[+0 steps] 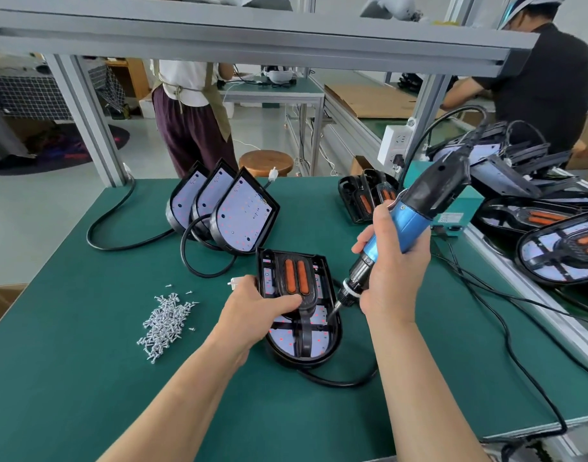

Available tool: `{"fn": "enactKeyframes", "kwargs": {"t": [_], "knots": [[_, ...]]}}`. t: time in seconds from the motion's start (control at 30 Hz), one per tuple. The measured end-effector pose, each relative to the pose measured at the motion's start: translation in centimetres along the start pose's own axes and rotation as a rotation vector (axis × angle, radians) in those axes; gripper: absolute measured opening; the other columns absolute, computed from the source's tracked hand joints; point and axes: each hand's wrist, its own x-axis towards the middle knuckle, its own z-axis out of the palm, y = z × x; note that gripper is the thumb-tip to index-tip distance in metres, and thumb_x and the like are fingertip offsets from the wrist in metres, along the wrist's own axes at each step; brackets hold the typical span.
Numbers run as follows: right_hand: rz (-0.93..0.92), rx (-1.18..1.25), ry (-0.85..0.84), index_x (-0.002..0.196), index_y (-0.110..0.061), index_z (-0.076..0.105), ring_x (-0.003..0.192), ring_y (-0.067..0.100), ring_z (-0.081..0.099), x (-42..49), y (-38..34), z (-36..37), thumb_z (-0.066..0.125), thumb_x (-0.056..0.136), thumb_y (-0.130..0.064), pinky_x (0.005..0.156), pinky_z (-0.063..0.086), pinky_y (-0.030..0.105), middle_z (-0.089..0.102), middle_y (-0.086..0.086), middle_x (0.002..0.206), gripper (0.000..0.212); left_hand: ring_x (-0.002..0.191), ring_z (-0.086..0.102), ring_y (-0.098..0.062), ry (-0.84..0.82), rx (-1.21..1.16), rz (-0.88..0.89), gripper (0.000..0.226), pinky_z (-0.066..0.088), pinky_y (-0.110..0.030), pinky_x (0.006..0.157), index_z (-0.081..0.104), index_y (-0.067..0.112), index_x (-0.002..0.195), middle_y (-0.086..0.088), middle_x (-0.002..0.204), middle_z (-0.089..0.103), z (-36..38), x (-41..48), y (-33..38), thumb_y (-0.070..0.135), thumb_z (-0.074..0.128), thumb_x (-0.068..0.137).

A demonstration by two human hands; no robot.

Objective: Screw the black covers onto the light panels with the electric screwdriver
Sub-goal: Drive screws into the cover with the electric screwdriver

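Note:
A light panel [319, 350] lies flat on the green table in front of me, with a black cover [286, 261] carrying two orange strips laid on top. My left hand [256, 306] presses down on the cover's left side, thumb across its middle. My right hand [394, 261] grips the blue and black electric screwdriver [416, 208], tilted down to the left. Its bit tip touches the cover's right edge. A heap of small silver screws [164, 323] lies to the left of my left hand.
Three uncovered light panels [242, 215] lean together at the table's back with black cables. Spare black covers [364, 195] stand back right. Finished lights [559, 251] pile on the right conveyor. Cords trail across the right side. Two people stand beyond the bench.

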Motion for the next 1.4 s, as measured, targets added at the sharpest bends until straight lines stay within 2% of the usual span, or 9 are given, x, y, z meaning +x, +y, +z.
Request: {"fn": "enactKeyframes", "kwargs": {"t": [0.33,0.53,0.7,0.93,1.1,1.27,1.33,1.4], "knots": [[0.029,-0.008,-0.022,0.101,-0.018,0.058,0.055,0.02,0.051,-0.1,1.0,-0.1,0.07,0.086,-0.033,0.058,0.049,0.024,0.056,0.003,0.061,0.025,0.092,0.07,-0.016,0.021,0.002,0.004,0.039,0.055,-0.04,0.091,0.064,0.019,0.101,0.006,0.092,0.076,0.0,0.2,-0.5,0.026,0.087,0.071],[0.02,-0.016,-0.101,0.104,-0.018,0.058,0.054,0.018,0.051,-0.1,1.4,0.0,0.069,0.088,-0.03,0.062,0.049,0.021,0.055,0.004,0.062,0.023,0.092,0.071,-0.016,0.014,0.011,0.022,0.043,0.054,-0.042,0.093,0.064,0.021,0.102,0.008,0.091,0.076,0.1,0.1,-0.4,0.03,0.086,0.066],[0.003,-0.02,-0.12,0.1,-0.022,0.058,0.053,0.017,0.05,-0.2,1.5,0.3,0.07,0.085,-0.029,0.057,0.047,0.021,0.052,0.01,0.066,0.021,0.092,0.071,-0.017,0.027,0.017,0.024,0.052,0.055,-0.044,0.092,0.063,0.023,0.101,0.008,0.092,0.076,0.3,0.0,-0.3,0.039,0.082,0.055],[0.046,-0.021,-0.127,0.094,-0.014,0.053,0.049,0.016,0.049,0.5,1.8,-0.2,0.067,0.086,-0.016,0.055,0.046,0.021,0.049,0.014,0.074,0.016,0.094,0.071,-0.019,0.03,0.004,0.023,0.052,0.054,-0.045,0.093,0.065,0.023,0.102,0.006,0.094,0.076,0.5,0.1,-0.4,0.039,0.081,0.055],[0.045,-0.023,-0.254,0.083,-0.032,0.059,0.048,0.018,0.05,0.2,1.7,0.3,0.07,0.079,-0.024,0.055,0.044,0.025,0.05,0.009,0.066,0.014,0.093,0.071,-0.018,0.041,0.002,0.019,0.052,0.055,-0.044,0.092,0.064,0.024,0.102,0.007,0.094,0.076,0.5,0.0,-0.4,0.04,0.081,0.055],[0.087,0.031,-0.375,0.094,-0.026,0.063,0.05,0.017,0.049,0.2,1.5,-0.1,0.066,0.081,-0.023,0.056,0.044,0.025,0.051,0.005,0.058,0.014,0.091,0.071,-0.015,0.043,0.014,0.023,0.049,0.055,-0.044,0.092,0.066,0.024,0.101,0.01,0.09,0.076,0.5,-0.1,-0.3,0.039,0.08,0.056],[0.118,0.083,-0.386,0.102,-0.028,0.065,0.052,0.017,0.049,0.3,1.5,-0.6,0.066,0.081,-0.023,0.057,0.044,0.023,0.051,0.007,0.059,0.021,0.092,0.071,-0.015,0.035,0.019,0.023,0.05,0.055,-0.044,0.093,0.066,0.024,0.102,0.01,0.091,0.076,0.4,-0.2,-0.2,0.04,0.08,0.056],[0.167,0.185,-0.353,0.109,-0.021,0.061,0.054,0.017,0.048,0.6,1.7,-1.3,0.067,0.08,-0.023,0.058,0.043,0.023,0.051,0.006,0.061,0.03,0.093,0.071,-0.016,0.023,0.021,0.023,0.052,0.054,-0.044,0.094,0.066,0.023,0.103,0.009,0.092,0.076,0.3,-0.2,-0.2,0.04,0.08,0.056]]}}
